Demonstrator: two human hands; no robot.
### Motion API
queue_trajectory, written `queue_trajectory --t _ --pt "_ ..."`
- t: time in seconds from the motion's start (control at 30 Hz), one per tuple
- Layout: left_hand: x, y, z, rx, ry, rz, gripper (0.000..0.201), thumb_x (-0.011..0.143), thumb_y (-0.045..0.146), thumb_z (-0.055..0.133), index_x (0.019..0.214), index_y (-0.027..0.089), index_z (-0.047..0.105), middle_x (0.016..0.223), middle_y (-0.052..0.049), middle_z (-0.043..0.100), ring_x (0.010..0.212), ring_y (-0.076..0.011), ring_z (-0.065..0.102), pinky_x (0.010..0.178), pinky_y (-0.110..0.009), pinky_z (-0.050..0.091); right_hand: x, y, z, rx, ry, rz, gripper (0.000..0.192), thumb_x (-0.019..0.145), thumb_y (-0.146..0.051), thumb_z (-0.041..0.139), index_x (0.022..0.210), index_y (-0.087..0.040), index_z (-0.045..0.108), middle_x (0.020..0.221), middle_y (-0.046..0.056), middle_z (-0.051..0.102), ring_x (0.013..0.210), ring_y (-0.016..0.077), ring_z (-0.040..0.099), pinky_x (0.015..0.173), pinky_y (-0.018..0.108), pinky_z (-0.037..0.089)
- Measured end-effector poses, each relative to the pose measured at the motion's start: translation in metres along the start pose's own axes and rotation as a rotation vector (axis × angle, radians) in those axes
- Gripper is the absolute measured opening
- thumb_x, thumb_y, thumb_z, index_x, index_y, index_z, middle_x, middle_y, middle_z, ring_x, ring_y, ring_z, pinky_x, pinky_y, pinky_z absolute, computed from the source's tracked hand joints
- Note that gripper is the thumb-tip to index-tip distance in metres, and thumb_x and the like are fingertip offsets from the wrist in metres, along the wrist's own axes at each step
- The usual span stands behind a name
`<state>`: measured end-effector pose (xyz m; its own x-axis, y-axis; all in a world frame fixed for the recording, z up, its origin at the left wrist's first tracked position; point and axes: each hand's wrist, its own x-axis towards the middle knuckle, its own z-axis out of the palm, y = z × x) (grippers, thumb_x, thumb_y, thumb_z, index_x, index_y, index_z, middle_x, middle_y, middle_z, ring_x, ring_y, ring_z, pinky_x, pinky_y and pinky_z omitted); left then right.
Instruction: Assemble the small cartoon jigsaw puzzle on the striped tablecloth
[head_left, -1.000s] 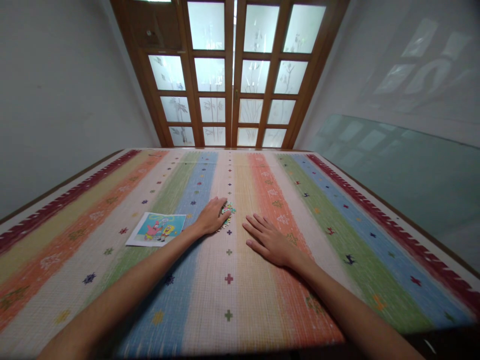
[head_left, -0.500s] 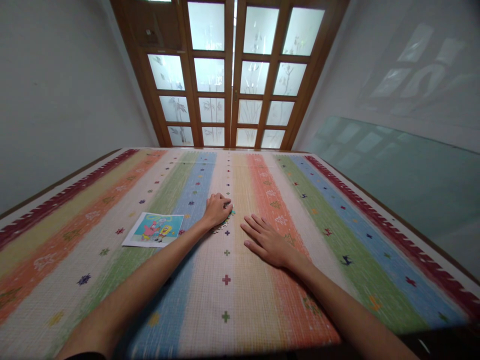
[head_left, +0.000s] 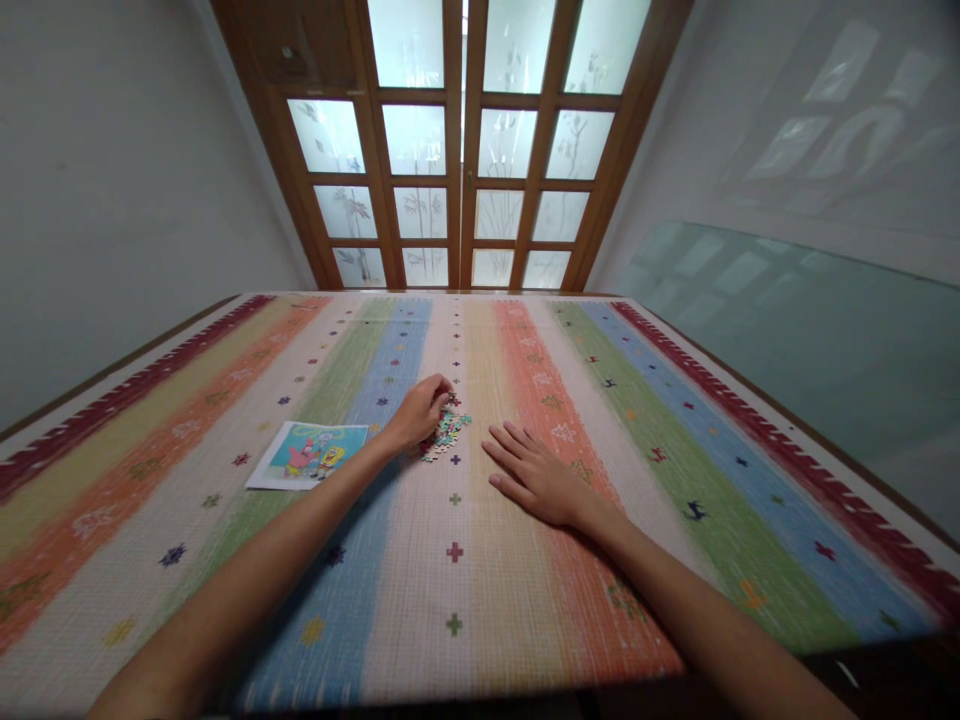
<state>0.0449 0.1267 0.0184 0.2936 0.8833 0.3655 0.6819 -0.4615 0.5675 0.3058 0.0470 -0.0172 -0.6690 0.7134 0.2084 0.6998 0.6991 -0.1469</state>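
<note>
A small heap of jigsaw puzzle pieces point(head_left: 448, 433), mostly teal and green, lies on the pale middle stripe of the striped tablecloth point(head_left: 420, 600). At its upper left edge is my left hand point(head_left: 421, 410), fingers curled in toward the thumb. Some pieces show by the fingertips, but whatever is inside the fingers is hidden. My right hand point(head_left: 534, 474) rests flat on the cloth to the right of the heap, fingers stretched out and holding nothing. Left of my left forearm lies a printed picture point(head_left: 307, 456) of cartoon figures; the forearm covers its lower right corner.
The tablecloth covers a long table whose far end stands near wooden doors point(head_left: 454, 180) with frosted glass panes. A greenish glass panel point(head_left: 795, 350) leans along the right wall. The table's near edge runs below my forearms.
My left hand has shifted left and slightly away from me, uncovering more of the puzzle heap. My right hand stays flat in the same place. The view has tilted slightly.
</note>
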Motion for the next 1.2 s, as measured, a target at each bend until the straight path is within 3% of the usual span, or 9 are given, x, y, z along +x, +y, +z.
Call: queue_trajectory --t 0.3,0.47,0.7,0.8,0.9,1.0,1.07,1.2 --pt "-0.008 -0.005 -0.017 -0.074 -0.048 0.032 0.02 0.084 0.011 0.057 0.086 0.018 0.075 0.089 -0.005 0.071 0.087 -0.0192 0.066 0.088 -0.034 0.052 0.0 0.002 0.003 0.023 0.015 -0.01 0.054 0.106 -0.048 0.041 0.152 -0.021 0.049 0.163 0.011 0.039 0.152 0.0356 0.032 0.122 0.06 0.031" --pt "-0.017 -0.012 -0.017 -0.101 -0.064 -0.009 0.014 0.084 0.024 0.065 0.09 0.017 0.076 0.094 -0.007 0.073 0.085 -0.0199 0.069 0.082 -0.034 0.056 0.001 0.001 0.002 0.041 0.034 -0.007 0.054 0.105 -0.047 0.045 0.152 -0.022 0.05 0.162 0.011 0.04 0.152 0.0348 0.032 0.122 0.059 0.03" --pt "-0.019 -0.01 -0.013 -0.075 -0.07 -0.028 0.029 0.079 0.041 0.076 0.093 0.016 0.075 0.095 -0.008 0.074 0.083 -0.0212 0.07 0.082 -0.035 0.058 0.001 0.0 -0.001 0.014 0.0 -0.005 0.054 0.106 -0.047 0.041 0.153 -0.021 0.048 0.163 0.012 0.039 0.152 0.0352 0.032 0.122 0.061 0.029" --pt "-0.018 -0.01 -0.013 -0.016 -0.061 -0.046 0.028 0.079 0.036 0.074 0.101 0.018 0.076 0.094 -0.008 0.076 0.087 -0.0238 0.07 0.087 -0.039 0.056 0.001 0.0 -0.001 0.005 -0.012 0.0 0.055 0.106 -0.047 0.041 0.154 -0.02 0.048 0.163 0.012 0.038 0.152 0.0348 0.031 0.123 0.06 0.028" --pt "-0.02 -0.011 -0.01 0.053 -0.023 -0.079 0.033 0.088 0.035 0.063 0.114 0.019 0.074 0.106 -0.01 0.076 0.106 -0.0286 0.068 0.101 -0.045 0.05 0.001 0.0 0.0 -0.005 -0.018 0.006 0.055 0.106 -0.047 0.041 0.154 -0.021 0.047 0.164 0.011 0.036 0.153 0.0344 0.031 0.124 0.059 0.027" --pt "-0.028 -0.01 -0.003 0.13 0.002 -0.13 0.054 0.09 0.046 0.062 0.133 0.014 0.065 0.136 -0.018 0.065 0.135 -0.0376 0.052 0.115 -0.054 0.036 0.0 0.001 0.001 -0.001 -0.013 0.008 0.055 0.106 -0.048 0.041 0.156 -0.023 0.044 0.165 0.01 0.035 0.153 0.0334 0.029 0.124 0.059 0.026" --pt "-0.034 -0.008 0.004 0.232 -0.07 -0.182 0.074 0.089 0.06 0.061 0.145 0.012 0.054 0.153 -0.02 0.05 0.146 -0.0427 0.037 0.12 -0.059 0.026 0.0 0.001 0.002 0.005 -0.011 0.01 0.056 0.106 -0.048 0.04 0.156 -0.024 0.043 0.165 0.01 0.035 0.154 0.0331 0.028 0.124 0.059 0.026" --pt "-0.039 -0.005 0.015 0.387 -0.203 -0.174 0.088 0.093 0.073 0.047 0.156 0.013 0.039 0.165 -0.019 0.03 0.154 -0.041 0.02 0.124 -0.058 0.015 0.001 0.001 0.001 0.005 -0.016 0.011 0.055 0.106 -0.047 0.041 0.155 -0.022 0.045 0.164 0.011 0.035 0.154 0.0337 0.028 0.124 0.06 0.026"
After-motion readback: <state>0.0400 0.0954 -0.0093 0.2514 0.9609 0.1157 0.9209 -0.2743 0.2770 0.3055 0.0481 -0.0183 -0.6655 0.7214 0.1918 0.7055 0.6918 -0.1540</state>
